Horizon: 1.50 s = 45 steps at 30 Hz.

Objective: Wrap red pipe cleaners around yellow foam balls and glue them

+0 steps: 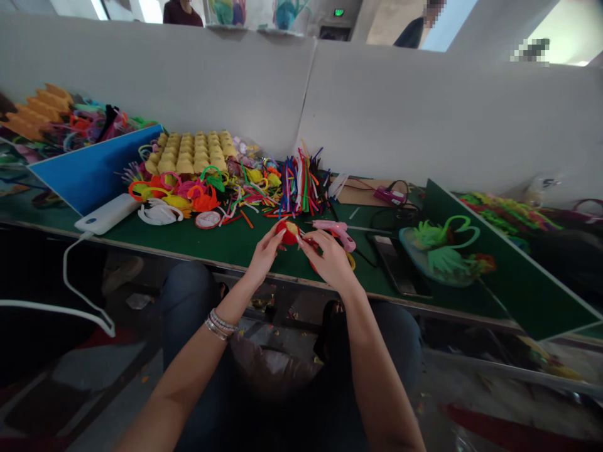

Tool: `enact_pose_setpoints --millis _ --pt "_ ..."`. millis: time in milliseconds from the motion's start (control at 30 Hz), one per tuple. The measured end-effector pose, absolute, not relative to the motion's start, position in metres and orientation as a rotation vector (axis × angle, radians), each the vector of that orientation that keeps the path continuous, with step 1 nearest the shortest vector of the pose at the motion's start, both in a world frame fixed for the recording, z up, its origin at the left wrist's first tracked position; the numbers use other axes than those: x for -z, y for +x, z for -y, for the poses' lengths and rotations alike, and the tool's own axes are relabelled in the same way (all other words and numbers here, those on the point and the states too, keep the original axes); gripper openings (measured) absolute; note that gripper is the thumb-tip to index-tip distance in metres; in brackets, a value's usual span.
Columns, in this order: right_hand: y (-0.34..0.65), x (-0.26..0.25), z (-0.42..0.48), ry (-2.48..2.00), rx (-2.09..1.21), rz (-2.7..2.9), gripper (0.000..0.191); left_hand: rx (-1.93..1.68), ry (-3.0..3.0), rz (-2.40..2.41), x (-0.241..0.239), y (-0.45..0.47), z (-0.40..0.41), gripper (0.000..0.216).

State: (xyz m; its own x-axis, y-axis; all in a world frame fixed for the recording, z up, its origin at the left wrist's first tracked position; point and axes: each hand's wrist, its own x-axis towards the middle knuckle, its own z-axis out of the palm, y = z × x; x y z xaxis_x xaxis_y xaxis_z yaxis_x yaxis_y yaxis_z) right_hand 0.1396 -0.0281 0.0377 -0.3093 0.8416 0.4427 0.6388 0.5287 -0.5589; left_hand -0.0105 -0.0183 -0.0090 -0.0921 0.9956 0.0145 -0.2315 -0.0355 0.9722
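Observation:
A small red rounded piece with a pale yellow patch (288,233) is held up between both hands, just above the front of the green tabletop (221,248). My left hand (267,248) pinches its left side. At its right side are the closed fingertips of my right hand (327,256); whether they hold a second small part is too small to see. Behind my right hand lies a pink hot glue gun (336,231), its nozzle pointing left. Part of a yellow ring-shaped thing (351,261) shows beside my right hand.
Colourful pipe cleaners (304,185) stand bunched at the back. Left are a yellow egg tray (193,152), finished pipe-cleaner pieces (181,198), a white power strip (110,213) and a blue divider (101,166). Right are a phone (400,267), a tray (440,273) and a green divider (509,270).

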Motion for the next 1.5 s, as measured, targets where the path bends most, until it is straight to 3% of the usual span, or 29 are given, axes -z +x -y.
enact_pose_setpoints --millis 667,1500 --pt "0.145 -0.032 0.020 -1.244 -0.660 1.978 0.037 -1.340 0.881 -1.015 0.010 -0.013 0.018 0.050" --pt "0.150 -0.034 0.020 -1.202 -0.732 1.975 0.037 -1.316 0.668 -0.891 0.000 -0.018 0.015 0.047"
